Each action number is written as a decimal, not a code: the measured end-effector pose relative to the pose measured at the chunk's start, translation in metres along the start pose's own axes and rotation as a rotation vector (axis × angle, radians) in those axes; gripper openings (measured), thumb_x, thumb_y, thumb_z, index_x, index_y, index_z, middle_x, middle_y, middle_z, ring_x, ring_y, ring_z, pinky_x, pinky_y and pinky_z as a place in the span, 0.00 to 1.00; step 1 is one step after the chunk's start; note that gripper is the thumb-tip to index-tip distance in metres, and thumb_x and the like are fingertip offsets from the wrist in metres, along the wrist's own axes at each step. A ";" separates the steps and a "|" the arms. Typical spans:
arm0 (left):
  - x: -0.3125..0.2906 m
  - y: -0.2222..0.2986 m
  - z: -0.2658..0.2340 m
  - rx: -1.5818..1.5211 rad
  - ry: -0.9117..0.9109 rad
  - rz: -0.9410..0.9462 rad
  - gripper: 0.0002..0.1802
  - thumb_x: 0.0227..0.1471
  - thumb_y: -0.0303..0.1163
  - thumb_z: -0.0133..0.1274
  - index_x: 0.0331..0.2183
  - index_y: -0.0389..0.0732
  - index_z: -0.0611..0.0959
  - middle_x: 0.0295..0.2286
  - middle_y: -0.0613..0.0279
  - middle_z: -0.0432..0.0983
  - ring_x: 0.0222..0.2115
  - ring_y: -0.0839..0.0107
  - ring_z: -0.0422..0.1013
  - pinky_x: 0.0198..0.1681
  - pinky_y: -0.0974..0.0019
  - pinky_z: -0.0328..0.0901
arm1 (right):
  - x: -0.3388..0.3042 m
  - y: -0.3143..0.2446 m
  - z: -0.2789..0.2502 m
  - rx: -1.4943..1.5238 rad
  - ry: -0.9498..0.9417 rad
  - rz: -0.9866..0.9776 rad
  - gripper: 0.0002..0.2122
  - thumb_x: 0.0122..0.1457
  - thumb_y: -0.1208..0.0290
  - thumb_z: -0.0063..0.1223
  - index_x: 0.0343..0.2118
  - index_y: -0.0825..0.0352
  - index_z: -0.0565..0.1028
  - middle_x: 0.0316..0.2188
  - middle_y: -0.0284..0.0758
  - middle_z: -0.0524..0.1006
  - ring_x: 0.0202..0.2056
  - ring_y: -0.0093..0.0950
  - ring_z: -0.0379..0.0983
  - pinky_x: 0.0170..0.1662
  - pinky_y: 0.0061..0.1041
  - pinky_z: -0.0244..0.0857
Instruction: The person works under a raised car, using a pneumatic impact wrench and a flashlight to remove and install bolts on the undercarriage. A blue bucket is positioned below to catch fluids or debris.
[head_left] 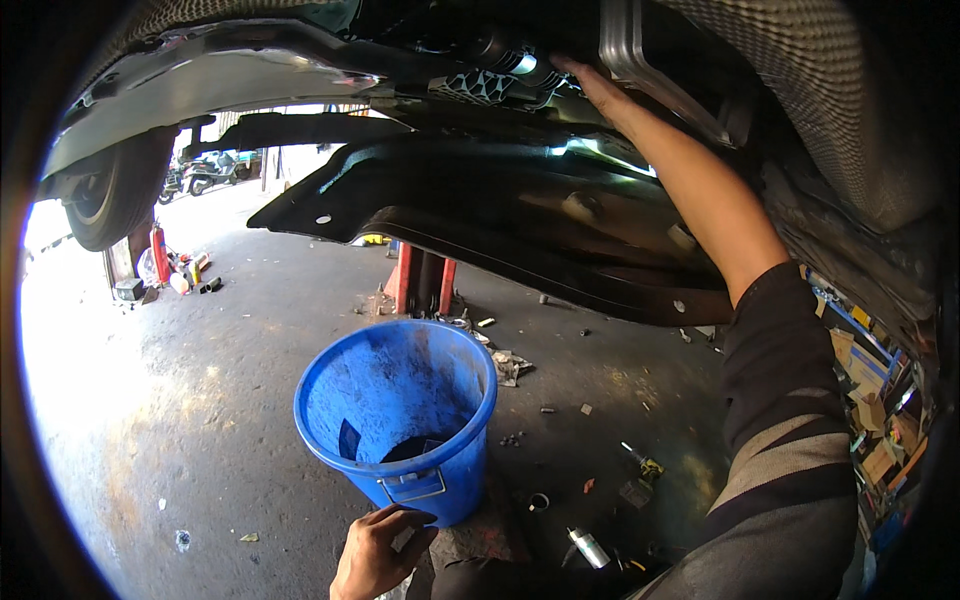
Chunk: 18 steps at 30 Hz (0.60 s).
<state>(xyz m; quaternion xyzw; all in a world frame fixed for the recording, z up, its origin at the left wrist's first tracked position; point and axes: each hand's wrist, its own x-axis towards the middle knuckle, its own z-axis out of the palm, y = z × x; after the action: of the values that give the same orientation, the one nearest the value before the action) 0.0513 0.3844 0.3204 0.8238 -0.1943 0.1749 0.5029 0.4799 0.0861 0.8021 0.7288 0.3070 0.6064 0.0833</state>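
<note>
I am under a raised car. My right hand (592,88) reaches up into the underbody, above a black plastic undertray (480,215) that hangs down. Its fingers touch a dark cylindrical part (505,55) with a shiny band, and its fingertips are hidden in shadow. My left hand (375,555) is low at the frame's bottom, fingers loosely bent, just in front of a blue plastic bucket (340,400). The hand is close to the bucket's metal handle clip (412,487) and grips nothing that I can see. Dark liquid lies in the bucket's bottom.
A red lift post (420,280) stands behind the bucket. Bolts, sockets and small tools (590,548) are scattered on the stained concrete floor to the right. A front wheel (110,195) hangs at the left. Cardboard boxes on shelving (875,400) are at the far right.
</note>
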 end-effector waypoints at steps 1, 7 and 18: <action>0.000 0.000 0.000 0.002 -0.003 0.008 0.07 0.50 0.25 0.66 0.34 0.35 0.87 0.34 0.52 0.85 0.34 0.56 0.82 0.39 0.60 0.75 | -0.002 -0.009 -0.010 0.429 -0.179 0.209 0.37 0.66 0.38 0.40 0.70 0.60 0.62 0.72 0.43 0.56 0.73 0.38 0.48 0.73 0.37 0.40; -0.001 0.000 0.000 0.014 -0.002 0.044 0.07 0.50 0.25 0.65 0.34 0.36 0.87 0.34 0.52 0.85 0.34 0.56 0.82 0.39 0.60 0.75 | 0.004 -0.064 -0.055 0.635 -0.314 0.526 0.35 0.64 0.39 0.46 0.68 0.57 0.65 0.71 0.43 0.59 0.72 0.39 0.51 0.73 0.38 0.42; -0.003 0.010 -0.001 0.027 -0.001 0.022 0.07 0.50 0.25 0.66 0.34 0.37 0.88 0.33 0.53 0.85 0.32 0.57 0.82 0.35 0.61 0.75 | 0.021 -0.068 -0.056 0.520 -0.202 0.451 0.38 0.61 0.38 0.49 0.68 0.59 0.64 0.70 0.44 0.60 0.71 0.39 0.53 0.71 0.38 0.45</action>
<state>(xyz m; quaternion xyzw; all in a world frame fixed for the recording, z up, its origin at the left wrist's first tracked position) 0.0437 0.3812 0.3273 0.8285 -0.2013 0.1828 0.4895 0.4058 0.1377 0.8002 0.8314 0.2726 0.4359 -0.2108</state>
